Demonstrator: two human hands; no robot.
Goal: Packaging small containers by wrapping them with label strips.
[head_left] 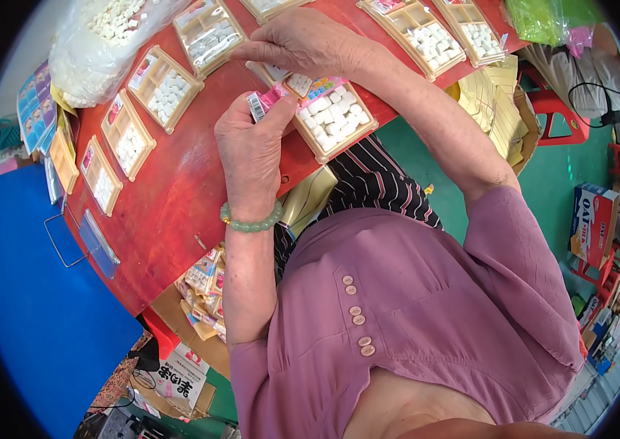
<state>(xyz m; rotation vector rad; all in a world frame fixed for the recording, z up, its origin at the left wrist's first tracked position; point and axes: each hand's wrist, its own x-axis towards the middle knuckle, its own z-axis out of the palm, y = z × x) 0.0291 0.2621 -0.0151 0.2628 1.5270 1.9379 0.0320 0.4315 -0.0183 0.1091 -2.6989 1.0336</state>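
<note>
My left hand (248, 146), with a green bead bracelet on its wrist, pinches a pink printed card (275, 101) with a barcode. The card lies across a small cream tray (346, 145) at the table's near edge. White pillow-shaped pieces (333, 117) fill the tray's near compartment; card and hand hide part of its far end. Reaching in from the right, my right hand (303, 45) is above the tray's far end, fingers pressed together. Whatever they hold, if anything, I cannot make out. Just beyond those fingertips sits another part-filled tray (211, 45).
Several similar trays (166, 91) line the red table (178, 175). A clear bag of white pieces (101, 51) stands at far left, green plastic (544, 18) at far right. Below the near edge, a cardboard box (197, 322) holds packed trays. A red stool (562, 117) stands right.
</note>
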